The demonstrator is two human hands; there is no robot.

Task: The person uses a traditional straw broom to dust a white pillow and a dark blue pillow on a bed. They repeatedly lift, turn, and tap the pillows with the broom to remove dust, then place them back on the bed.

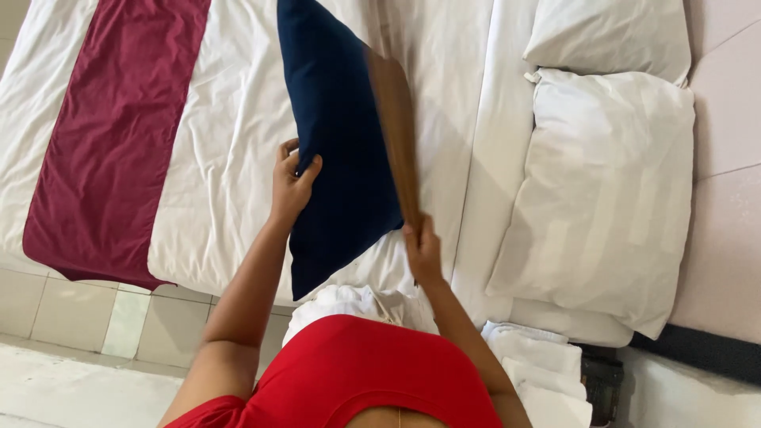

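Note:
A dark blue cushion stands on edge on the white bed. My left hand grips its left side, thumb on the front. My right hand is closed on the handle end of a long brown stick, which is blurred and lies against the cushion's right edge.
A maroon runner crosses the bed on the left. Two white pillows lie at the right by a pale headboard. Folded white towels sit below them. Pale floor tiles show at lower left.

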